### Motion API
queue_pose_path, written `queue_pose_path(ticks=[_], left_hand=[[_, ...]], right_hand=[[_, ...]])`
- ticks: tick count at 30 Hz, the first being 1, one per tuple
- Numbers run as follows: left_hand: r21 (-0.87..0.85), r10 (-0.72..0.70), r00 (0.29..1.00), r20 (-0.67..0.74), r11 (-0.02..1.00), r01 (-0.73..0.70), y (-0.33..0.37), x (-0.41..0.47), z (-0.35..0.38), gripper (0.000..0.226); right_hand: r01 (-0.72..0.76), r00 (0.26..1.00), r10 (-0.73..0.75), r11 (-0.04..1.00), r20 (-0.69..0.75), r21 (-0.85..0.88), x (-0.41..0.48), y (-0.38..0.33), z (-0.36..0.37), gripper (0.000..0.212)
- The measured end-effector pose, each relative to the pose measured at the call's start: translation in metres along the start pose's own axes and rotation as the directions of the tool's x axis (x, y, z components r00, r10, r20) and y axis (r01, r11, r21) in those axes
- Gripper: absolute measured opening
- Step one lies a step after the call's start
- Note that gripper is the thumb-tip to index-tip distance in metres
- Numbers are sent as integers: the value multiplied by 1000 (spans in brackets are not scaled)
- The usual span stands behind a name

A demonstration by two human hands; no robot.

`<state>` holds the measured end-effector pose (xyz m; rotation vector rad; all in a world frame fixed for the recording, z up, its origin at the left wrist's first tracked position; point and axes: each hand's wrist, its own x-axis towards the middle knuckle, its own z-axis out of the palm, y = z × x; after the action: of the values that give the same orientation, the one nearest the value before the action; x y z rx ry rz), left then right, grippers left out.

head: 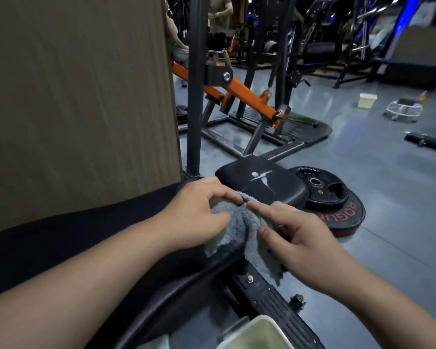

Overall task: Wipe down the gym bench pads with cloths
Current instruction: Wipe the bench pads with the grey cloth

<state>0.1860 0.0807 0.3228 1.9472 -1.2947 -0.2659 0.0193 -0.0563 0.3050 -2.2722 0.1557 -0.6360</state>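
Over the end of the long black pad (86,235), the left hand (196,217) and right hand (295,238) both pinch the grey cloth (239,222), likely bunching it for wiping; the logo pad (262,182) lies just beyond

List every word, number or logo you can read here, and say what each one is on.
"ROGU": red letters on the large bumper plate lying on the floor; the rest is hidden.
Yellow mark on the smaller weight plate stacked on it: too small to read.
Raised lettering on that plate's rim: blurred.
Seat pad: white figure logo only, no words.
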Motion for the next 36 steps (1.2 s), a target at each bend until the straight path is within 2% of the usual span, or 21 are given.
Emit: queue_pose_path(ticks=[4, 9, 12, 15, 17, 20, 22, 24, 27, 29, 32, 36], left_hand=[[104, -85, 990, 116, 992, 73, -31, 22, -21, 45], [267, -220, 943, 251, 952, 151, -64, 57, -24, 53], [330, -257, 907, 333, 933, 143, -70, 73, -15, 61], [392, -260, 912, 319, 912, 123, -70, 79, 0, 66], [456, -237, 929, 283, 886, 87, -68, 77, 8, 71], [529, -253, 953, 169, 839, 129, -69, 65, 12, 73], [576, -324, 942, 83, 787, 220, -72, 51, 11, 69], [607, -417, 906, 69, 739, 294, -76, 37, 8, 68], [647, -563, 812, 155, 679, 347, -86, 21, 2, 87], [696, -597, 773, 214, 648, 309, -93, 15, -1, 98], [760, -578, 782, 236, 611, 222, -98, 11, -3, 109], [794, -587, 777, 228, 574, 200, -98, 13, -2, 120]], right_hand=[[-135, 989, 136, 990, 51, -32, 39, 3, 19, 45], [-347, 915, 363, 931, 179, -111, 66, 16, 38, 47], [-375, 882, 421, 899, 213, -225, 70, 28, 50, 32], [-254, 870, 419, 833, 260, -492, 71, 33, 57, 22], [-136, 867, 413, 735, 279, -664, 72, 31, 57, 32], [-4, 900, 342, 625, 269, -781, 75, 25, 51, 44], [108, 933, 186, 670, 307, -734, 81, 28, 46, 50], [168, 913, 94, 801, 398, -575, 90, 34, 46, 62], [99, 815, 165, 905, 555, -414, 98, 50, 59, 88], [111, 784, 186, 896, 592, -429, 98, 63, 69, 92], [154, 807, 159, 874, 569, -462, 93, 78, 77, 92], [178, 846, 150, 825, 511, -537, 82, 81, 78, 86]])
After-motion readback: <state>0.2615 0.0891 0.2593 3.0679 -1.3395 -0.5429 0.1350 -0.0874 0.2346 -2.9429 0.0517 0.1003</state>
